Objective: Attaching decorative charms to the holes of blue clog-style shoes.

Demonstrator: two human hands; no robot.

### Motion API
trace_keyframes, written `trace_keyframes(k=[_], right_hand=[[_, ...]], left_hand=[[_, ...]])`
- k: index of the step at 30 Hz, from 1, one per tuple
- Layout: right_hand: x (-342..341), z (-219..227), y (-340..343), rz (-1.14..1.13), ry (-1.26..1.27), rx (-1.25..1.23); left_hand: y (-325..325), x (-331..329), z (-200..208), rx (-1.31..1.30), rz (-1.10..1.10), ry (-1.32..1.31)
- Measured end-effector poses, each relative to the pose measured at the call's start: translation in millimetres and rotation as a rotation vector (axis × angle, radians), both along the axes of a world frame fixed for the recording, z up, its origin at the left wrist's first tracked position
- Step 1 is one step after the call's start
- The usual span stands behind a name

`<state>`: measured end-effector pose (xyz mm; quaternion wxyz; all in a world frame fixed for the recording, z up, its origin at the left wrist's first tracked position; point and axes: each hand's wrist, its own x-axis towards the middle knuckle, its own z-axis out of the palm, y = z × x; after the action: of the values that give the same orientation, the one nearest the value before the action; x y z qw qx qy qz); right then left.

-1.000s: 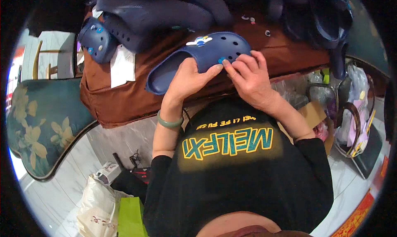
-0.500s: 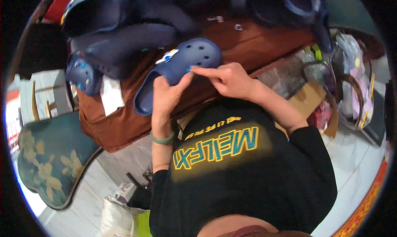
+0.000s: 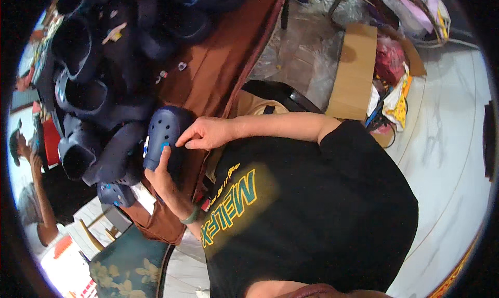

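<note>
A dark blue clog with round holes (image 3: 162, 131) rests against the brown-covered table (image 3: 218, 64). My left hand (image 3: 162, 179), with a green bangle on the wrist, grips the clog from below, thumb up along its side. My right hand (image 3: 204, 134) reaches across from the right, its fingertips pinched together and pressing at the clog's side near a small light-blue charm. The view is strongly rotated.
A pile of dark blue clogs (image 3: 99, 80) covers the table to the left. A cardboard box (image 3: 353, 74) and plastic bags (image 3: 410, 17) sit on the pale floor at upper right. A floral teal cushion (image 3: 127, 272) lies at lower left. Another person (image 3: 36, 194) is at the far left.
The view has swung round sharply, so table and clog now lie to the left. Both hands have stayed on the clog, the right fingertips still pressing at its side.
</note>
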<state>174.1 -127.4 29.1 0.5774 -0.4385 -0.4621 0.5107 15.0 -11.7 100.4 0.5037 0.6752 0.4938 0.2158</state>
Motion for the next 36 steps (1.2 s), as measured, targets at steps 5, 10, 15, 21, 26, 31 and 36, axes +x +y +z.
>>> trace_keyframes(k=[5, 10, 15, 21, 26, 31, 36], right_hand=[[-8.4, -9.9, -4.5, -0.173, -0.245, 0.262], [-5.3, -18.2, -9.5, -0.15, -0.425, 0.259], [-1.7, -4.9, -12.3, -0.086, -0.309, 0.119], [-4.7, 1.8, -3.0, -0.084, -0.266, 0.049], [15.4, 32.8, 5.5, -0.232, -0.537, 0.176], [56.8, 27.7, 43.7, -0.554, -0.802, 0.247], [105.1, 1.6, 73.9, -0.699, -1.056, 0.214]], left_hand=[[-2.4, 4.7, 8.7, 0.016, 0.133, 0.098], [-4.1, 10.9, 5.4, 0.002, 0.096, 0.091], [12.7, -10.6, -1.0, -0.012, -0.172, -0.033], [20.1, -17.6, -3.4, -0.11, -0.197, -0.149], [16.7, -21.1, -4.9, -0.164, -0.216, -0.152], [11.5, -19.5, 0.0, -0.17, -0.187, -0.19], [9.7, -24.4, -3.6, -0.172, -0.2, -0.171]])
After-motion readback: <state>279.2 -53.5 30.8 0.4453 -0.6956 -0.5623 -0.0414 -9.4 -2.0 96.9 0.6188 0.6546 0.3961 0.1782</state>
